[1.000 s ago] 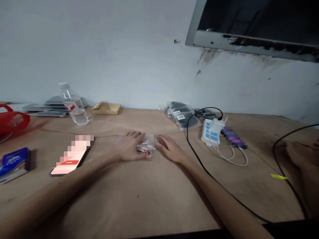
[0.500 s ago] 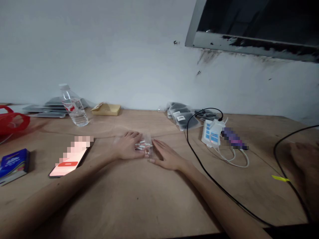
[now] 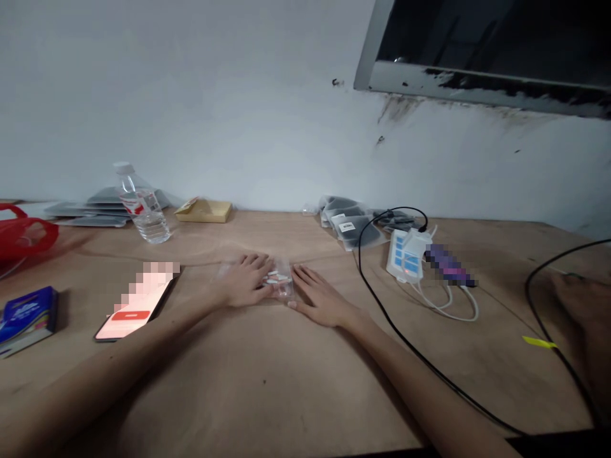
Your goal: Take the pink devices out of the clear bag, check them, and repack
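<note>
A clear plastic bag (image 3: 285,291) lies flat on the wooden table (image 3: 267,356), with several small white and orange pieces (image 3: 277,278) in it, too small to name. My left hand (image 3: 248,280) rests palm down over the left part of the bag, its fingers stretched out and partly covering the pieces. Just right of the bag, my right hand (image 3: 322,299) lies flat on the table with its fingers apart. Its fingertips are at the bag's right edge; I cannot tell whether they touch it.
Left are a phone (image 3: 136,305), a blue tissue pack (image 3: 28,318), a red bag (image 3: 28,235), a water bottle (image 3: 147,213) and an open cardboard box (image 3: 207,210). Right are grey packets (image 3: 356,226), a power strip (image 3: 405,257), a black cable (image 3: 382,305) and another person's hand (image 3: 575,299).
My left hand has shifted slightly, its thumb moving up and left, so more of the pieces' right side shows. My right hand stays almost where it was.
</note>
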Motion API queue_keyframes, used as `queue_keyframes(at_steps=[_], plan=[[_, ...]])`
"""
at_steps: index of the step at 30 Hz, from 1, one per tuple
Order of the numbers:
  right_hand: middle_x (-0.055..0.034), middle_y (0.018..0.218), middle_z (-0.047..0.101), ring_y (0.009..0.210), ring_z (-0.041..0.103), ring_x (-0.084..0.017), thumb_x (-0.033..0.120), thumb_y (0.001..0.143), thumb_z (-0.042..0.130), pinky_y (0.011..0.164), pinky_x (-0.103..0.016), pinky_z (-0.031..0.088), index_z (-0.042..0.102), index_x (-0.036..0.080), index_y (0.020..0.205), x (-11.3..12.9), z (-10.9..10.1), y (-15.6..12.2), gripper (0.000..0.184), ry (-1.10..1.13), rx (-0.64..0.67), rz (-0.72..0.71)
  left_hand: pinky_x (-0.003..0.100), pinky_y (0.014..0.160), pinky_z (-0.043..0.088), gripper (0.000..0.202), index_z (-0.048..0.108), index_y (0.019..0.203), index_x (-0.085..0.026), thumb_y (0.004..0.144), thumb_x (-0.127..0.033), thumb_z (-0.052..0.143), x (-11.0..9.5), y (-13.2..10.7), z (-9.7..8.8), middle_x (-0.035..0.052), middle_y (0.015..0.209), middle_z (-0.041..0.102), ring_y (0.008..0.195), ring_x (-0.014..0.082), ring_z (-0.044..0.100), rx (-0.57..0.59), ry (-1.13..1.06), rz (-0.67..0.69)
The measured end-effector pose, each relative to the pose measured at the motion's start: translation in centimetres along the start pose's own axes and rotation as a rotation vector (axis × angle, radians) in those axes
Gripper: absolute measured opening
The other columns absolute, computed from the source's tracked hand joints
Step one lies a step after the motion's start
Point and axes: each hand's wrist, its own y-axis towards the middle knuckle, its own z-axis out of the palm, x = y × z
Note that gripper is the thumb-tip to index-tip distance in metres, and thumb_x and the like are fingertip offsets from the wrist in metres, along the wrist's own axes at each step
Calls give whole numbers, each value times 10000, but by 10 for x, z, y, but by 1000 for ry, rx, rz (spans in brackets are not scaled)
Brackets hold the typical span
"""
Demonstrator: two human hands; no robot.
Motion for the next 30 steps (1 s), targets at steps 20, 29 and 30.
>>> queue_keyframes(at_steps=[20, 29, 30], plan=[[-192, 1514, 507, 1401, 477, -345, 655, 1016, 326, 1161, -570, 379, 465, 147, 1507, -27, 4, 4, 720, 171, -295, 47, 406, 911, 521, 373, 551, 1250, -172, 948, -349, 424, -20, -13, 9, 121, 1163, 702, 1049, 272, 670, -91, -284, -302], [-152, 1616, 359, 1512, 303, -339, 654, 1025, 286, 1222, -585, 265, 361, 168, 1576, -31, 7, 0, 738, 77, -147, 14, 493, 1191, 310, 506, 542, 1372, -98, 968, -311, 325, 7, -12, 36, 178, 1513, 502, 1442, 304, 409, 1, -109, -245], [-151, 1621, 348, 1517, 291, -337, 654, 1026, 272, 1226, -584, 257, 345, 164, 1583, -31, 7, -1, 745, 77, -136, 31, 489, 1207, 284, 544, 501, 1424, -81, 965, -312, 324, 8, -13, 38, 182, 1550, 457, 1463, 306, 380, 22, -104, -234]])
